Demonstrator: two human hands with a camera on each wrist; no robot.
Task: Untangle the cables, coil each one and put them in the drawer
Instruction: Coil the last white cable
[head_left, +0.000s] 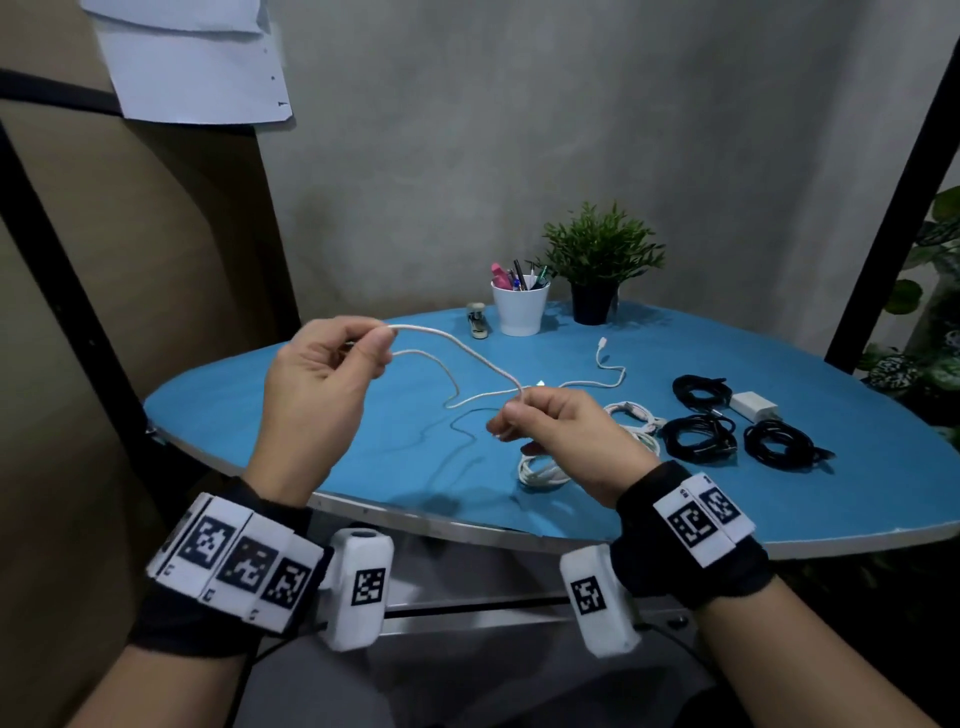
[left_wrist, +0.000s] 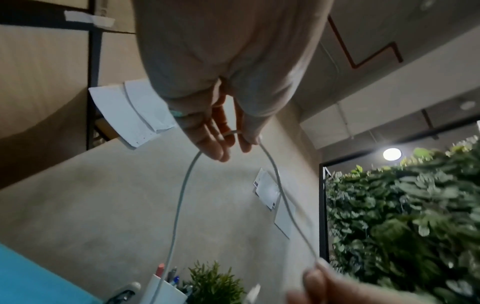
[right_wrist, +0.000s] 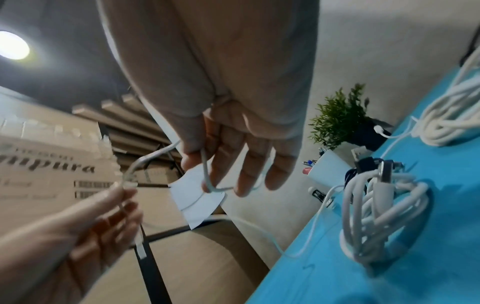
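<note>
Left hand (head_left: 322, 374) and right hand (head_left: 561, 431), frame centre, each pinch the white cable (head_left: 457, 345) in a fingertip grip above the blue worktop (head_left: 311, 415).

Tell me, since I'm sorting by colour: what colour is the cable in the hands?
White; the cable shows best in the head view.

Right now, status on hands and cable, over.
Left hand and right hand both pinch the white cable, raised over the blue table. Its far plug lies on the table. Nothing in the way.
</note>
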